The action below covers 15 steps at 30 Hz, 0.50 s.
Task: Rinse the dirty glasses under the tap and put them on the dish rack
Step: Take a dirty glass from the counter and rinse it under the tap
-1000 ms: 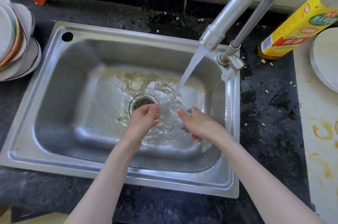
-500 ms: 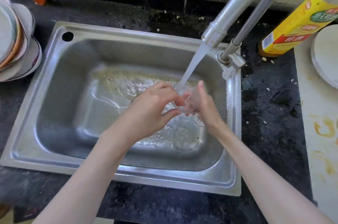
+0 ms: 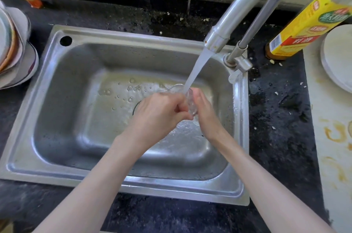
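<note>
While water streams from the tap (image 3: 245,4) into the steel sink (image 3: 62,84), a clear glass (image 3: 187,97) sits under the flow, held between both hands. Curled left hand (image 3: 162,112) fingers pinch its side; the right hand (image 3: 206,112) cups the other side. Stacked plates (image 3: 13,48) rest on the dark table (image 3: 276,118), left of the sink.

left hand (image 3: 162,112) + right hand (image 3: 206,112) grip glass (image 3: 190,99) | under tap (image 3: 245,4) stream | over sink (image 3: 133,181)
</note>
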Each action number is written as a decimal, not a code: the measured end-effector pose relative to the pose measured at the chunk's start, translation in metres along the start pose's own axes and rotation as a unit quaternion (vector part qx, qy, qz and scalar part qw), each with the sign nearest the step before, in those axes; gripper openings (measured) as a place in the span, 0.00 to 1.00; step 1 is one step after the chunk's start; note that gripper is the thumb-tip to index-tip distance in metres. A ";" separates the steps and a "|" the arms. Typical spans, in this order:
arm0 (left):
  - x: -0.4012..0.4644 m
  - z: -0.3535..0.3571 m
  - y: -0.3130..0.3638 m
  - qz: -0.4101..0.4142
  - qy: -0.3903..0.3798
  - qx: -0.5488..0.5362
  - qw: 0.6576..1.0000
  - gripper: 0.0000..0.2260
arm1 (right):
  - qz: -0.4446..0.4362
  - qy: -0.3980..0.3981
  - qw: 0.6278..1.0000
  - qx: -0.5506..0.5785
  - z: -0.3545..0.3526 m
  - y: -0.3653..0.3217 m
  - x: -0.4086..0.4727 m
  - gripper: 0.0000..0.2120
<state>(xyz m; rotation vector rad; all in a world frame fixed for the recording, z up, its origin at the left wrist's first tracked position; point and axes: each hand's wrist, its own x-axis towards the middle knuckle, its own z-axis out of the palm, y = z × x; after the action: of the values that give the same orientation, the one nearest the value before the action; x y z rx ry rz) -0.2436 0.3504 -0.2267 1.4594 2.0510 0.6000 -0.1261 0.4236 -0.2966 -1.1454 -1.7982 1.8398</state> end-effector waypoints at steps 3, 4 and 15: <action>-0.001 0.001 0.000 0.020 -0.060 0.004 0.998 0.04 | 0.003 0.047 0.999 0.004 0.007 0.000 -0.002 0.18; 0.000 -0.001 0.000 0.038 -0.119 0.034 0.992 0.05 | 0.014 0.055 0.998 0.016 0.006 -0.003 0.000 0.18; 0.006 0.002 -0.007 -0.005 -0.060 -0.078 0.995 0.07 | -0.013 -0.017 1.000 0.011 0.003 0.003 0.001 0.29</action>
<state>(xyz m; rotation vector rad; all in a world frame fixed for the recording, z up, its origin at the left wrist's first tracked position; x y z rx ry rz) -0.2490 0.3542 -0.2339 1.3604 1.8751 0.6378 -0.1279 0.4213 -0.3005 -1.0833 -1.7984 1.8712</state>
